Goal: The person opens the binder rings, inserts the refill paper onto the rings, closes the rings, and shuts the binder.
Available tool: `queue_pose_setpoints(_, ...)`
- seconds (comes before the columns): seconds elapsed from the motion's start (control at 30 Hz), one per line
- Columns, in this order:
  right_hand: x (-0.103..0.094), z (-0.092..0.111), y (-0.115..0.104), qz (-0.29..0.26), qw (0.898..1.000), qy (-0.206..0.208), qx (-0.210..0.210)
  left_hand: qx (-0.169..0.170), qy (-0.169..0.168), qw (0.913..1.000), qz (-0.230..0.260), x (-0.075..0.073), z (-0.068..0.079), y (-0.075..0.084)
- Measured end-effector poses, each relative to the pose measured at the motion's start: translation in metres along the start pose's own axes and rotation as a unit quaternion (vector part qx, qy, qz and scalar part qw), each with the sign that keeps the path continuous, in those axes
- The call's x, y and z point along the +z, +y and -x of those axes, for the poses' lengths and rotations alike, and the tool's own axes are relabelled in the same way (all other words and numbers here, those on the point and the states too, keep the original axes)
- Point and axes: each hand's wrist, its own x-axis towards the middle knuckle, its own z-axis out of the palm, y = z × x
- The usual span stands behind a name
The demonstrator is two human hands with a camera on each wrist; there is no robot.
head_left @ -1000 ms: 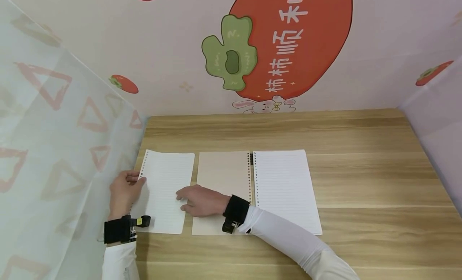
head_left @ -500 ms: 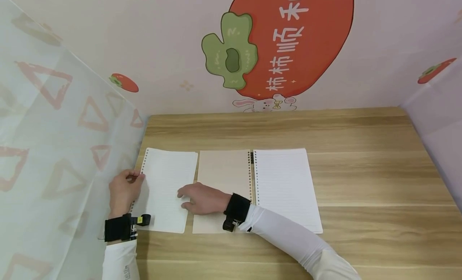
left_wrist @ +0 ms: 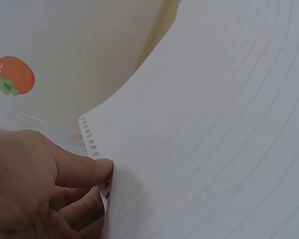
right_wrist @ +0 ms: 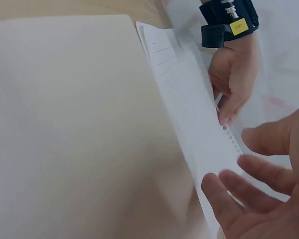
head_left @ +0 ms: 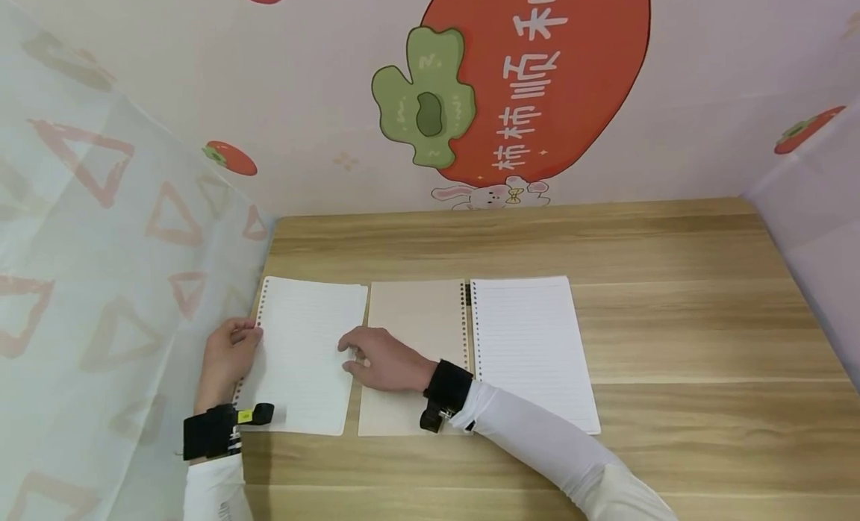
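Observation:
A punched, lined sheet of loose-leaf paper [head_left: 305, 357] lies at the left of the table, with at least one more sheet under it. My left hand [head_left: 230, 354] pinches its holed left edge between thumb and fingers. In the left wrist view that edge bends up at the thumb [left_wrist: 84, 172]. Over the paper's right edge is my right hand [head_left: 390, 359], fingers loosely bent and apart, holding nothing. Beside it a ring binder notebook lies spread, with a beige cover [head_left: 416, 308] on the left and white lined pages [head_left: 531, 342] on the right.
The wooden table [head_left: 685, 319] extends to the right of the notebook. A patterned left wall [head_left: 154, 282] stands close beside my left hand. Behind the table rises a back wall [head_left: 322, 95] with printed fruit. My right forearm [head_left: 537, 428] crosses the notebook's lower part.
My left hand has shifted slightly left, and the paper's holed edge has moved left with it. My right hand has moved a little right and away from me.

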Motion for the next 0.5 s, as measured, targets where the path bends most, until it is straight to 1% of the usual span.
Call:
queue_pose_setpoints(0.07, -0.0002, 0.0004, 0.001, -0.023, 1.0, 0.019, 0.009, -0.003, -0.005, 0.9999, 0.011, -0.0014, -0.0007, -0.0028)
queue_pose_setpoints(0.17, 0.0004, 0.0006, 0.0022, -0.078, 0.995, 0.044, 0.035, -0.011, -0.005, 0.9997, 0.023, -0.0027, -0.0009, -0.0043)
queue_pose_setpoints(0.27, 0.0007, 0.0006, 0.002, -0.124, 0.988, 0.067, 0.066, -0.02, -0.002, 0.9992, 0.034, -0.0025, -0.0006, -0.0035)
queue_pose_setpoints(0.37, 0.0016, -0.0003, 0.002, -0.165, 0.978, 0.084, 0.095, -0.03, -0.005, 0.9984, 0.048, -0.002, 0.0001, -0.0025)
queue_pose_setpoints(0.5, 0.0023, -0.0009, -0.0011, -0.206, 0.967, 0.09, 0.12, -0.044, -0.015, 0.9959, 0.077, 0.0004, 0.0008, -0.0022)
